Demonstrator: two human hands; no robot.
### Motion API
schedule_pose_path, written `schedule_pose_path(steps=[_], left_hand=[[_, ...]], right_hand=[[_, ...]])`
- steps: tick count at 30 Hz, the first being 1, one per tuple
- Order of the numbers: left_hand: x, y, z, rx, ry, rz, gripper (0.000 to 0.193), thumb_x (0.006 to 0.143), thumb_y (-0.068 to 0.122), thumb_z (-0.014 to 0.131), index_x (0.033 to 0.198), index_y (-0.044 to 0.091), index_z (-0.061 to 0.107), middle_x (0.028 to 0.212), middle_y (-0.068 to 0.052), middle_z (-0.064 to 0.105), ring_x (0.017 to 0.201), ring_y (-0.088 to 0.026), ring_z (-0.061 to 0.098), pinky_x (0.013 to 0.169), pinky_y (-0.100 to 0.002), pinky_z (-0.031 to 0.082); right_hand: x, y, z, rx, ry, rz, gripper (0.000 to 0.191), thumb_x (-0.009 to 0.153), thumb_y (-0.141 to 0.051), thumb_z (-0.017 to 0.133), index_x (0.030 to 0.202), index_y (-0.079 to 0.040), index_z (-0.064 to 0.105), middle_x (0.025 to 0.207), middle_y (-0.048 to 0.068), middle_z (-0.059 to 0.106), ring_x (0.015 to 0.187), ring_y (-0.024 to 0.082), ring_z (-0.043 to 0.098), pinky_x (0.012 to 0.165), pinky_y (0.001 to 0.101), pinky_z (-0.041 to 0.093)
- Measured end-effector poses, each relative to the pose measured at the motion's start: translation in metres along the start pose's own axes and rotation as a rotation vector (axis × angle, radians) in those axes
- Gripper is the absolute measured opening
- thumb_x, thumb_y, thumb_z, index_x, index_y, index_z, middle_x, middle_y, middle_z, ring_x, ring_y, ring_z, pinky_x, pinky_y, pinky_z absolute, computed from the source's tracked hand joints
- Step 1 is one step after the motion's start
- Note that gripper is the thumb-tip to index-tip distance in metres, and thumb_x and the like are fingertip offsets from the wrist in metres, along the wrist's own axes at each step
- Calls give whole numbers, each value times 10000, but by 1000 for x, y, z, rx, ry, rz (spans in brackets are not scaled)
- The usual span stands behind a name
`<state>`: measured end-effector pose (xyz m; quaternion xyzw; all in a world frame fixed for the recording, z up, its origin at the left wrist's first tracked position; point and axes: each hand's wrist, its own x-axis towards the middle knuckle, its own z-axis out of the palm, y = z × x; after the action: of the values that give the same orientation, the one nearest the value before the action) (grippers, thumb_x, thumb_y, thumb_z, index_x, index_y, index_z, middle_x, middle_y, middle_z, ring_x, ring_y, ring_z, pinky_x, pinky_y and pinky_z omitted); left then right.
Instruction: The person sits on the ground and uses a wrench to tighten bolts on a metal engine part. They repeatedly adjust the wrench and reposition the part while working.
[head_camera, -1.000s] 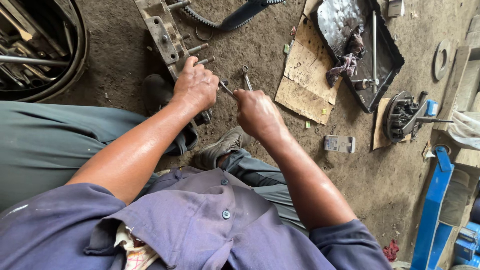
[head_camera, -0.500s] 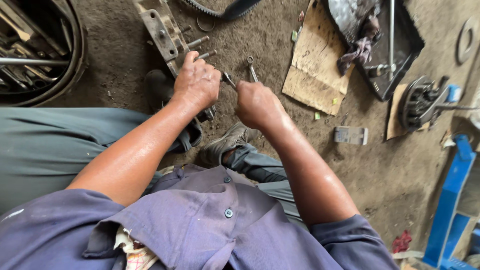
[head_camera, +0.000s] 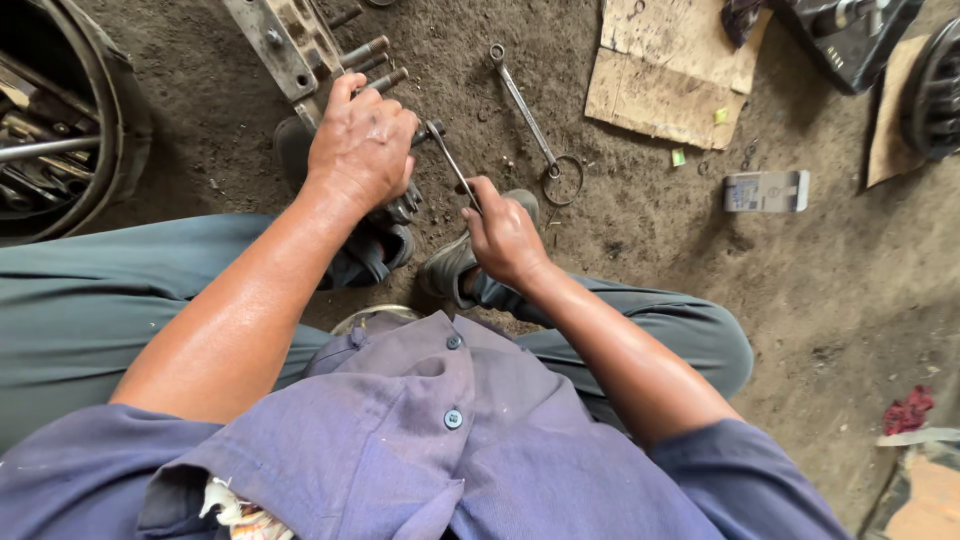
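While my left hand (head_camera: 362, 150) presses down on the metal part (head_camera: 395, 210), my right hand (head_camera: 503, 235) keeps its grip clamped on the ratchet handle (head_camera: 452, 165), long axis pointing up-left toward it.

From my feed I see a short-sleeved work shirt (head_camera: 420, 450) in faded purple-blue, wrinkled, with small dark round buttons down the front and an open collar, and a scrap of pale patterned cloth showing at its lower edge. Both forearms are bare from the sleeve hems down, the left hand (head_camera: 362, 145) and the right hand (head_camera: 503, 237) wear no gloves, rings or watch that I can make out, and the skin has a sheen. Below are grey-green trousers (head_camera: 90, 300) and dark, scuffed shoes (head_camera: 372, 250), dusty like the ground.
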<state>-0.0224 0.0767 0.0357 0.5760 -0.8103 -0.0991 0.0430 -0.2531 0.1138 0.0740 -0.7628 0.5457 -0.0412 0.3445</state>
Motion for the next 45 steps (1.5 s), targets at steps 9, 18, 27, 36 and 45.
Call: schedule_pose_path(steps=[9, 18, 27, 36, 45], left_hand=[[3, 15, -19, -83, 133, 38, 356, 760, 349, 809, 992, 115, 676, 979, -56, 653, 1093, -261, 605, 1138, -444, 335], [-24, 2, 16, -439, 547, -593, 786, 1041, 100, 549, 1680, 17, 98, 1758, -161, 18, 1634, -367, -34, 1348, -648, 32], [-8, -23, 25, -345, 502, -829, 1098, 920, 112, 798, 1723, 168, 51, 1744, -200, -51, 1604, -450, -12, 1292, -630, 90], [-3, -31, 33, -536, 705, -744, 1313, 845, 296, 974, 1646, 44, -35, 1757, -199, -40, 1643, -404, 40, 1362, -501, 145], [-2, -24, 20, -521, 670, -703, 777, 978, 165, 803, 1607, -14, 385, 1724, -232, 46, 1614, -428, 45, 1314, -560, 194]], right_hand=[[89, 56, 81, 101, -25, 407, 533, 980, -553, 519, 910, -89, 773, 964, 242, 723, 981, 434, 687, 867, 517, 522], [62, 73, 90, 82, -111, 225, 493, 1056, -479, 511, 996, -37, 722, 941, 270, 698, 964, 490, 629, 823, 536, 500], [27, 62, 19, 137, 232, 7, 274, 953, -144, 670, 1204, -35, 686, 933, 202, 730, 835, 321, 696, 765, 415, 534], [9, -79, -90, -176, 7, -55, 394, 937, -102, 614, 1327, -93, 667, 801, 197, 722, 682, 308, 708, 696, 446, 547], [62, -142, -81, -654, -265, 75, 281, 1056, -69, 440, 1112, -78, 715, 844, 164, 739, 681, 285, 744, 609, 440, 617]])
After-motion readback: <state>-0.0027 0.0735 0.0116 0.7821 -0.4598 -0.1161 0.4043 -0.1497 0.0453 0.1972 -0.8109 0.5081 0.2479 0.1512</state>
